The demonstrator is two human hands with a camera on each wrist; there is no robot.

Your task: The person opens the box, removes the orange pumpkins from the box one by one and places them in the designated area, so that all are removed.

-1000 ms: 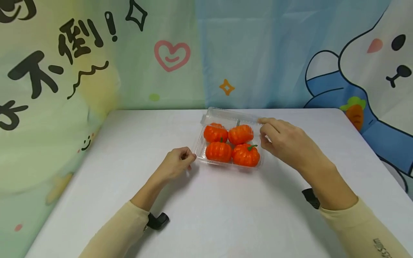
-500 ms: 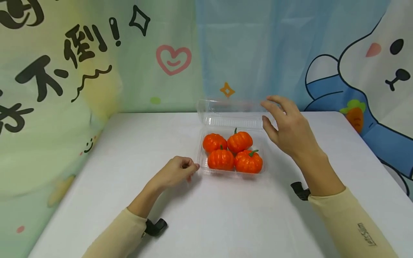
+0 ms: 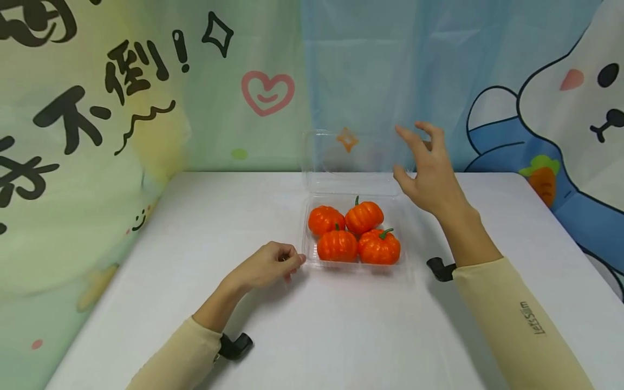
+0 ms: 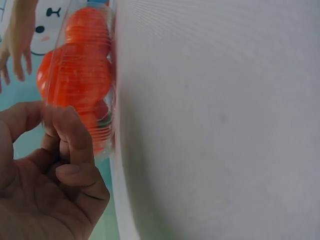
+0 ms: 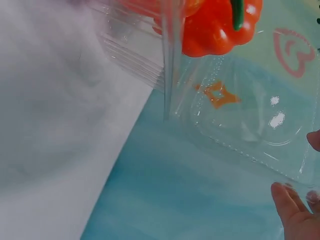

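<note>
4 glossy, ribbed orange pumpkins [image 3: 337,247] in a clear box [image 3: 392,212]

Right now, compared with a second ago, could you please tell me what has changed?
The clear lid has swung up and back from over the four orange pumpkins; the right hand rose with it, fingers now spread near its edge. The left hand stays at the near left corner of the tray, and the pumpkins remain in it.

Studio-like set with cartoon backdrop [image 3: 312,81]
</note>
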